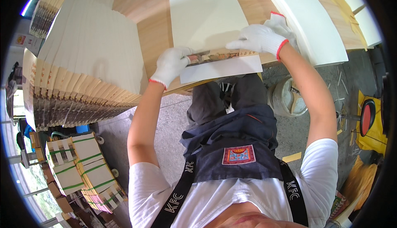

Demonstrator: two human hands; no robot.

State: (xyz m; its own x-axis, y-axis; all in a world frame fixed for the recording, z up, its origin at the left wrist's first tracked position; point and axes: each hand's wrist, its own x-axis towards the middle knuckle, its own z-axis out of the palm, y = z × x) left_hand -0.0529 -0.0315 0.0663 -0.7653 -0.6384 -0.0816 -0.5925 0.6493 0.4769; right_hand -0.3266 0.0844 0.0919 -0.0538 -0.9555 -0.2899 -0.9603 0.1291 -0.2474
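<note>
A large off-white sheet (209, 13) lies on the wooden table in front of me. Across its near edge runs a narrow strip printed with a dark, coloured picture (219, 56), and a plain white flap (223, 69) extends from it toward my body. My left hand (170, 66), in a white glove with a red cuff, is closed on the strip's left end. Above the strip's right part lies my right hand (260, 39), gloved alike, its visible digits stretched out flat on the sheet. Beside it is a crumpled greyish-white glove or cloth with a red edge (282, 24).
Tall stacks of paper with printed edges (82, 42) crowd the left side. A white stack (308, 21) stands at the right table edge. Below sit a round bucket (287, 97) and a red-and-black round object (367, 112). Strapped bundles (89, 166) stand on the floor at lower left.
</note>
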